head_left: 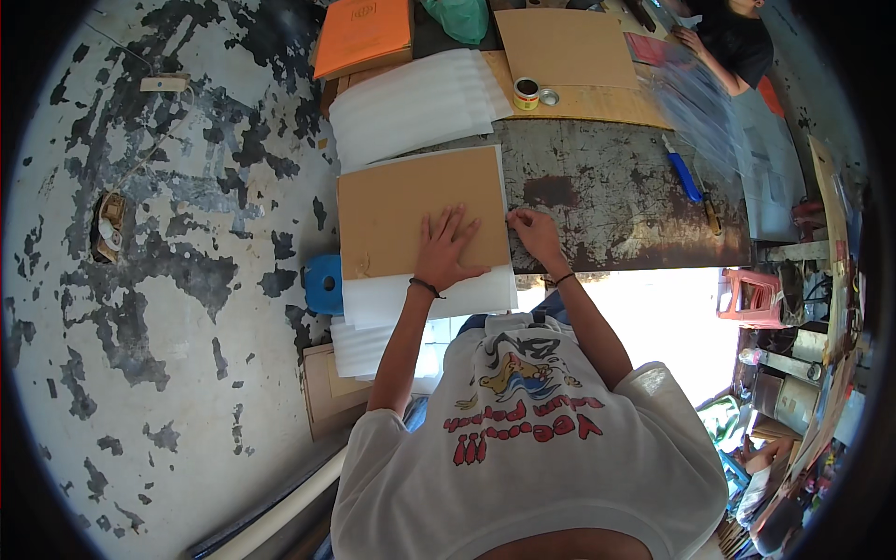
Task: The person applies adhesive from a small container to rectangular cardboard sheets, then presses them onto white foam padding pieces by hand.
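A long, worn grey metal worktop [607, 201] with rusty patches stands against a wall of peeling grey paint. At its near left end lies a flat brown rectangular cardboard sheet [401, 210], resting on a stack of white foam sheets [439, 297] that juts past the worktop's near edge. A second fanned pile of white foam sheets [415, 107] lies just beyond it, with an orange flat box [364, 35] and another tan cardboard panel [565, 47] farther back. The left hand [446, 250] lies flat on the brown sheet, its grip spread wide, fingers splayed. The right hand [534, 229] sits at the sheet's right edge, its grip pinching that edge between the fingertips. A blue-handled knife [684, 175] lies well apart to the right, and a small round tin [526, 92] near the far panel.
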Available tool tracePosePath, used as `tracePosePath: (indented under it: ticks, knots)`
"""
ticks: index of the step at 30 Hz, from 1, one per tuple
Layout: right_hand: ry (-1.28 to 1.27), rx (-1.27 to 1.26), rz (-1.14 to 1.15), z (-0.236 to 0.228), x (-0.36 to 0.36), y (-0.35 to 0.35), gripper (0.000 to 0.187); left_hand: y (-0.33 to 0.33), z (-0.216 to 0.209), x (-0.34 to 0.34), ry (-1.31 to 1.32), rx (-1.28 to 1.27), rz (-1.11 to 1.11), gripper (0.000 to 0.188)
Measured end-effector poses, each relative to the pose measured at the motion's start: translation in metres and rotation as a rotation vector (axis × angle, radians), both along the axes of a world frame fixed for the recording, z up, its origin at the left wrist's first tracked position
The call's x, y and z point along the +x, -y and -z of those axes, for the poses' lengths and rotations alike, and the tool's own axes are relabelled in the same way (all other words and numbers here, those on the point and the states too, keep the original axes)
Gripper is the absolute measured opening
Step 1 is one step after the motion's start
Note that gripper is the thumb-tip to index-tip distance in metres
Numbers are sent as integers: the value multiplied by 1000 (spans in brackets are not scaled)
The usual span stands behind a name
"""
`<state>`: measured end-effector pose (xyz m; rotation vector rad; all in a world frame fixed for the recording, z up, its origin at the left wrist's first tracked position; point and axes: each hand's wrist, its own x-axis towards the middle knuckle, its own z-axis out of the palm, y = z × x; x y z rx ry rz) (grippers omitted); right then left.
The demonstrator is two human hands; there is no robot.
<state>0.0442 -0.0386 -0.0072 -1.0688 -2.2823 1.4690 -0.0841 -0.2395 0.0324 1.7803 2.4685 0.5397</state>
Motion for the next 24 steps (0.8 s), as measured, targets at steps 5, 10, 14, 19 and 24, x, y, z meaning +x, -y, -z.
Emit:
tracePosePath:
  ticks: [5,10,14,19,24]
  knots:
    - [20,26,-43,0,-3,-1,31,2,2,-1,-4,4,-9,92]
    - [2,7,-90,9,-3,-9,34,0,1,-3,-11,23,-3,91]
    - [40,45,-134,7,-5,-11,31,1,2,-4,-16,44,-5,91]
    - [53,60,-155,5,-3,-15,35,-2,1,-3,-15,43,1,91]
    - [-12,58,-118,0,1,-6,30,1,1,-1,-7,33,5,91]
